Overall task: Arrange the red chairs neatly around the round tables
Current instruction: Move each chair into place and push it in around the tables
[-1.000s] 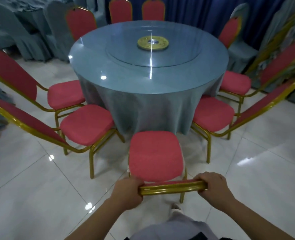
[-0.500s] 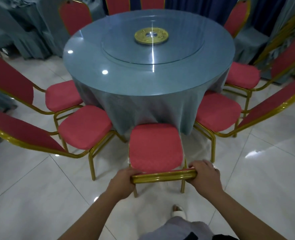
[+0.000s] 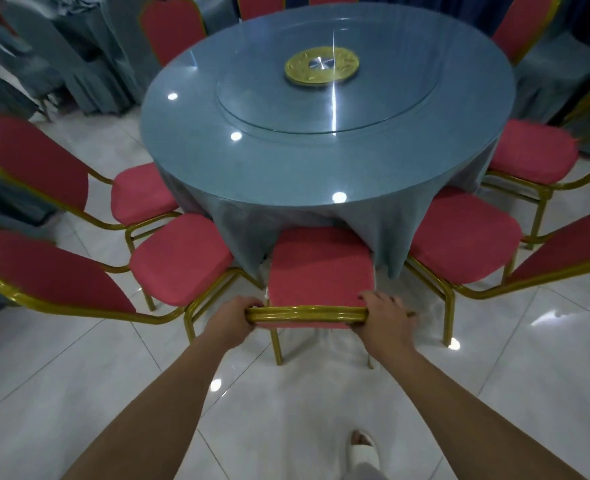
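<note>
1. The glossy white tiled floor is lying open behind the ring of chairs.
2. The round surface draped in blue-grey cloth is standing straight ahead.
3. Two neighbouring red chairs, left and right, are flanking a narrow gap.
4. The red padded chair with a gold metal frame is sitting in that gap, seat front meeting the hanging cloth, its front-to-back axis pointing at the surface's centre.
5. The left hand and right hand are curling around the ends of its gold back rail.

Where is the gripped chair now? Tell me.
Head view, low centre: the gripped chair stands at the round table, near side, seat front at the tablecloth, between the left neighbour chair and the right neighbour chair.
</note>
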The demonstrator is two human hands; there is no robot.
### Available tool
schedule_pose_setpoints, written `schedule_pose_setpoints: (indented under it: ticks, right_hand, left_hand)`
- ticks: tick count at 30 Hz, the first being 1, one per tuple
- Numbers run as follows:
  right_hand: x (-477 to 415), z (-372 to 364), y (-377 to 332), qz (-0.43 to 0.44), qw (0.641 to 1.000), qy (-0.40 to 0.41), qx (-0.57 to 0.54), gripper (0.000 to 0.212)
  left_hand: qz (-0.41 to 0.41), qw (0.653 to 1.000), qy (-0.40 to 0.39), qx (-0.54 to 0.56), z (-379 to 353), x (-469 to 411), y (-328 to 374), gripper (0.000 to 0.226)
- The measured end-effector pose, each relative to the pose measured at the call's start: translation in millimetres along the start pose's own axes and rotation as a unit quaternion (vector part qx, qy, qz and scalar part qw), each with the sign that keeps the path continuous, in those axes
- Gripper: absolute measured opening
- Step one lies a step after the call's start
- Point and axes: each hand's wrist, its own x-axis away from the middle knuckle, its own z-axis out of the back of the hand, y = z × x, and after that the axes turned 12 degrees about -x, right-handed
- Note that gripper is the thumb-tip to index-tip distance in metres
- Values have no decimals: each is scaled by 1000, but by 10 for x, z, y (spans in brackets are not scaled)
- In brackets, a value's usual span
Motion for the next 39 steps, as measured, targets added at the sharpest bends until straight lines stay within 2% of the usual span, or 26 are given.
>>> schedule_pose_setpoints:
  ticks: [4, 9, 11, 13, 15, 17, 20, 22, 25, 28, 32, 36, 39]
  right_hand:
    - [17, 54, 38, 11, 1000, -27, -8, 52]
    - [84, 171, 202, 33, 997, -68, -4, 78]
    - [57, 269, 162, 19, 992, -122, 25, 86]
    - [64, 361, 39, -5, 985, -155, 73, 87]
    - [159, 377, -191, 14, 990, -135, 43, 80]
    - [358, 265, -545, 76, 990, -89, -73, 66]
    - [655, -126, -1094, 171, 978, -22, -118, 45]
    - [792, -427, -1471, 191, 969, -9, -156, 38]
    - [962, -927, -2086, 183, 955, -42, -228, 37]
    - [1110, -1445, -2748, 176, 955, -93, -217, 39]
    - [1165, -1977, -3553, 194, 950, -132, -205, 46]
    - [1122, -2424, -4172, 169, 942, -217, -193, 54]
    - [866, -2740, -4542, 163, 943, -227, -180, 60]
  left_hand:
    - [41, 998, 17, 36, -103, -37, -37, 61]
    - [98, 989, 58, 95, -235, -50, 4, 91]
    - [105, 986, 39, 121, -198, -25, 15, 114]
    - [74, 992, -24, 96, -125, 66, -31, 130]
    - [22, 995, -80, 63, -55, 233, -128, 129]
    - [-16, 991, -102, 81, -21, 443, -301, 120]
    - [-34, 984, -101, 140, -6, 765, -773, 106]
    - [-14, 985, -68, 158, 52, 937, -1241, 100]
    - [54, 979, 20, 197, 206, 1201, -2057, 93]
    - [118, 963, 74, 230, 369, 1505, -2845, 83]
    - [154, 952, 99, 244, 583, 1790, -3685, 82]
    - [177, 933, 129, 286, 757, 1887, -4370, 82]
    - [185, 926, 146, 296, 896, 1774, -4792, 83]
